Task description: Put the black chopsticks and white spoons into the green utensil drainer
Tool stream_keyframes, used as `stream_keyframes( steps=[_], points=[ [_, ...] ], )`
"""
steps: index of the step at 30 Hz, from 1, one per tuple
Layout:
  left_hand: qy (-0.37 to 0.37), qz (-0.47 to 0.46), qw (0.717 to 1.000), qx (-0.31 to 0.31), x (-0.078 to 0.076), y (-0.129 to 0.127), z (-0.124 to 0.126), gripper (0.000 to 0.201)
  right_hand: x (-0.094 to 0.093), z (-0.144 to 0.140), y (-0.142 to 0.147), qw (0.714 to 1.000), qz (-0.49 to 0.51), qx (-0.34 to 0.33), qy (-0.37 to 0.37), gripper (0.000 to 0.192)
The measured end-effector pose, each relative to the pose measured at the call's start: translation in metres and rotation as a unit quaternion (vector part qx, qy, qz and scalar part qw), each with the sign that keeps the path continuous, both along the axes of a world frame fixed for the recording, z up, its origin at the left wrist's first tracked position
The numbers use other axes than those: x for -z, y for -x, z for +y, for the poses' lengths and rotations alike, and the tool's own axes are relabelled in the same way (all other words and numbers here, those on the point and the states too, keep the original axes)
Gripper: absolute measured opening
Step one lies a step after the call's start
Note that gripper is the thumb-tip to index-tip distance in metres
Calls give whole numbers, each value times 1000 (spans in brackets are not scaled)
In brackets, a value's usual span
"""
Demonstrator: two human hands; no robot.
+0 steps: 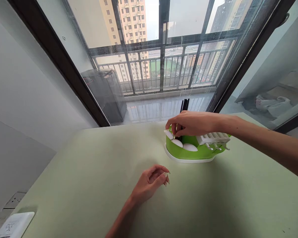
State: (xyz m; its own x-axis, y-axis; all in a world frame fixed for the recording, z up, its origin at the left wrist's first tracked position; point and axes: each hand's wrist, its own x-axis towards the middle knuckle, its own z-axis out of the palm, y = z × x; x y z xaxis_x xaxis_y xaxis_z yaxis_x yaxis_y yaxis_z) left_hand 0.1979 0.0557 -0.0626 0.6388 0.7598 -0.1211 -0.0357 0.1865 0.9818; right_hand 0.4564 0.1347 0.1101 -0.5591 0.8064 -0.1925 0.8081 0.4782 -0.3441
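A green cutlery holder (181,153) with a white base stands toward the back right of the table. Several white spoons show along its front rim, among them a middle spoon (177,143) and a right one (190,147). My right hand (188,123) reaches over the holder, its fingers pinched at the leftmost white spoon (169,134); the fingers partly cover the contact. Behind that hand, black chopsticks (185,104) stick up out of the holder. My left hand (151,181) hovers in front, loosely curled with a gap between thumb and fingers, holding nothing.
The holder carries a white slotted rack with hooks (215,140) on its right side. A pale green tabletop (94,178) spreads beneath. A white flat object (15,224) lies at the near left corner, by a wall socket (16,199). Glass panels rise beyond the table's far edge.
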Motion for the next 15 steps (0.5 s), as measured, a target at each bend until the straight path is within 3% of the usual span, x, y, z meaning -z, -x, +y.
stream_keyframes(
  steps=[5,9,11,15],
  points=[
    [-2,-2,1000,-1,0,0,0,43,3,-12,-16,987,-5,72,-141,28],
    [-5,0,1000,0,1,0,0,42,11,-37,-28,950,45,142,-274,28],
    [-5,0,1000,3,2,0,0,41,17,-49,-33,938,44,186,-290,29],
    [-8,9,1000,1,4,3,1,39,25,-60,-39,940,42,248,-231,26]
  ],
)
